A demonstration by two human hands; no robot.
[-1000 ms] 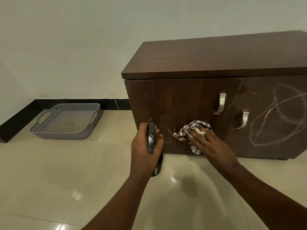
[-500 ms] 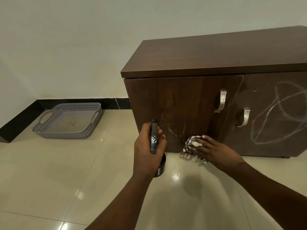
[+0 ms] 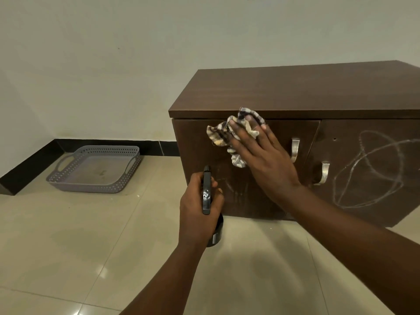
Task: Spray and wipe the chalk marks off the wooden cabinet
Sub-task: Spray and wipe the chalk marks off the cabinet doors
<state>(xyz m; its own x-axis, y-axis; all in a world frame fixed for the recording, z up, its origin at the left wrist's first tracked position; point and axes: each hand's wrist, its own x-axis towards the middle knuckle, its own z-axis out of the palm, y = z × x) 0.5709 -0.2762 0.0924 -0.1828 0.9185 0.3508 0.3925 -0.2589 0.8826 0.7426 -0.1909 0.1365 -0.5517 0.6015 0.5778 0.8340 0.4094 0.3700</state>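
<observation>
The left hand (image 3: 200, 210) gripped a black spray bottle (image 3: 208, 196) just in front of the cabinet (image 3: 295, 92), low by its left door. Higher on that door, the right hand (image 3: 261, 153) pressed a checked cloth (image 3: 231, 133) flat against the wood with straight fingers, just under the cabinet's top edge. Faint chalk smears (image 3: 231, 187) showed low on the left door, bold chalk loops (image 3: 372, 169) on the right door, and a grey basket (image 3: 95, 169) sat on the floor left of the cabinet.

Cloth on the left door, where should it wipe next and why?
Probably sweep the cloth down under the right hand toward the faint chalk smears low on the left door, beside the spray bottle; the hand presses it near the top edge.
</observation>
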